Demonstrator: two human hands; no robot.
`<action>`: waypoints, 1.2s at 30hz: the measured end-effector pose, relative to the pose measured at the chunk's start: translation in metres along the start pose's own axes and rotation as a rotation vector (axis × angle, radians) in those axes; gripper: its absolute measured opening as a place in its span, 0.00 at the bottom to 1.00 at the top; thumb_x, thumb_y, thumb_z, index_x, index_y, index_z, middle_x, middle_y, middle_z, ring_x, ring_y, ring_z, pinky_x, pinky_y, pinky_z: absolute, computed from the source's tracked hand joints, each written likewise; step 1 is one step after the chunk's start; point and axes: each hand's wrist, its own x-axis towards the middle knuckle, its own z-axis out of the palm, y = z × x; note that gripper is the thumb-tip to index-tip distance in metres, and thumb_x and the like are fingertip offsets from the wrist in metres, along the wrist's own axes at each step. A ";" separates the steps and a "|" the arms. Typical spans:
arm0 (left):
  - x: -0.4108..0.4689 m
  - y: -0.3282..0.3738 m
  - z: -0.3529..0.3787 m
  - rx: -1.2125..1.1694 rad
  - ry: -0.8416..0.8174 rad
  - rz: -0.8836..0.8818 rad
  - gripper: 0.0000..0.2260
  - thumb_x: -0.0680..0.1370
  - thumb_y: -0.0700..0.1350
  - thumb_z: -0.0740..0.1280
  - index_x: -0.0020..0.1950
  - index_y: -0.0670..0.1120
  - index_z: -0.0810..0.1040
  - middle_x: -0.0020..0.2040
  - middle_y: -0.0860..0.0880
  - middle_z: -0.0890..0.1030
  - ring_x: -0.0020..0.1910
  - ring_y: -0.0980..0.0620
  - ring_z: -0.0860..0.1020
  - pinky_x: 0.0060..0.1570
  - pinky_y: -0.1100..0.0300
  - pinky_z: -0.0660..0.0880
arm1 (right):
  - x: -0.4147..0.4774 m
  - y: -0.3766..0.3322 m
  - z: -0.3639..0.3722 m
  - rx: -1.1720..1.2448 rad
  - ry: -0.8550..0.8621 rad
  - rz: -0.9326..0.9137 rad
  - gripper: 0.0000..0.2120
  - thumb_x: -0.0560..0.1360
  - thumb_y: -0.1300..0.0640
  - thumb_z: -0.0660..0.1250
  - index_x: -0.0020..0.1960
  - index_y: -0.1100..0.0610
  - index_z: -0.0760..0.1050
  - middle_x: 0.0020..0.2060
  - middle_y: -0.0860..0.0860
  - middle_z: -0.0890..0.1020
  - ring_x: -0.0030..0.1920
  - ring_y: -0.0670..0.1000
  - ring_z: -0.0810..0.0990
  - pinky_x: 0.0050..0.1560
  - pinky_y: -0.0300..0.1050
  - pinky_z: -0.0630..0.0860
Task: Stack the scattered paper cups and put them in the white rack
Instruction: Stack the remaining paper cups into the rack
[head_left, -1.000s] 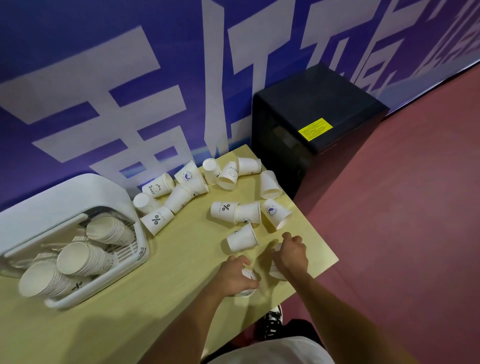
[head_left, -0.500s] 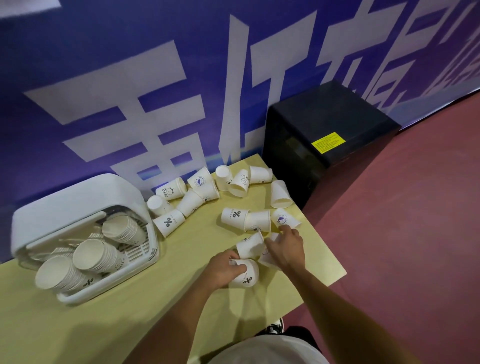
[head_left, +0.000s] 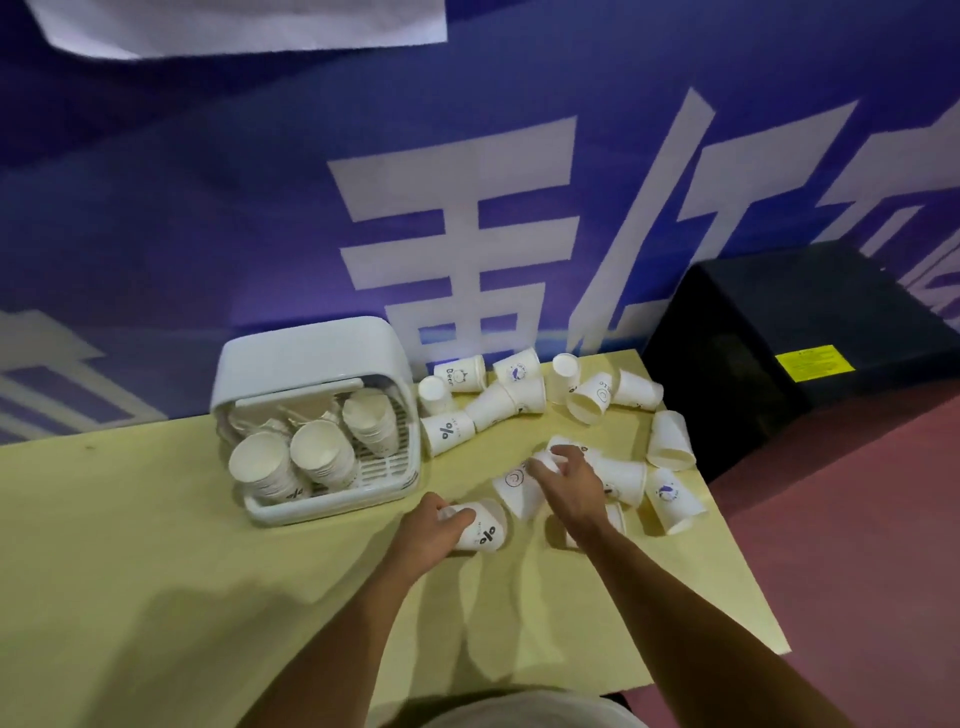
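Half a second on, my view has swung left: the white rack (head_left: 311, 348), earlier at the left edge, now sits left of centre, and the black cabinet (head_left: 769, 332) has slid to the right edge. My left hand (head_left: 431, 532) now lies closer to the rack's front corner than before, with the same percent-sign cup (head_left: 485, 535) in it. My right hand (head_left: 571, 486) has left the blue-logo cup it reached for and now sits on the smiley cup (head_left: 511, 488).

Left fingers wrap the narrow end of the percent-sign cup, which lies on its side on the table (head_left: 156, 571), mouth to the right. Right fingers curl over the narrow end of the smiley cup, clasping it, wrist bent down, forearm running in from the lower right.

Three stacks (head_left: 322, 452) lean inside the rack. Loose cups (head_left: 491, 408) lie scattered between the rack and the table's right edge, below the blue wall (head_left: 208, 208).

My right wrist hides most of another cup (head_left: 618, 519); whether that cup touches the hand, I cannot tell. Prints on the far cups are too small to read.
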 end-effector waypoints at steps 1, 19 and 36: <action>0.000 -0.005 -0.009 -0.024 0.032 -0.020 0.16 0.74 0.56 0.71 0.53 0.47 0.74 0.48 0.51 0.79 0.43 0.57 0.78 0.29 0.65 0.71 | 0.001 -0.004 0.008 0.014 -0.023 -0.003 0.28 0.72 0.42 0.73 0.68 0.53 0.73 0.58 0.54 0.78 0.56 0.53 0.77 0.53 0.44 0.71; -0.007 -0.059 -0.081 -0.788 0.171 -0.080 0.19 0.74 0.43 0.75 0.59 0.42 0.71 0.58 0.42 0.79 0.57 0.44 0.81 0.48 0.51 0.81 | -0.010 -0.048 0.097 0.196 -0.453 -0.008 0.32 0.62 0.42 0.79 0.58 0.55 0.72 0.45 0.49 0.86 0.44 0.46 0.86 0.40 0.39 0.79; -0.013 -0.105 -0.120 -0.651 0.055 -0.006 0.32 0.63 0.45 0.75 0.67 0.47 0.73 0.57 0.45 0.83 0.55 0.46 0.83 0.59 0.44 0.79 | -0.009 -0.090 0.164 -0.040 -0.300 -0.411 0.43 0.66 0.63 0.77 0.72 0.46 0.59 0.60 0.44 0.76 0.59 0.48 0.76 0.54 0.46 0.78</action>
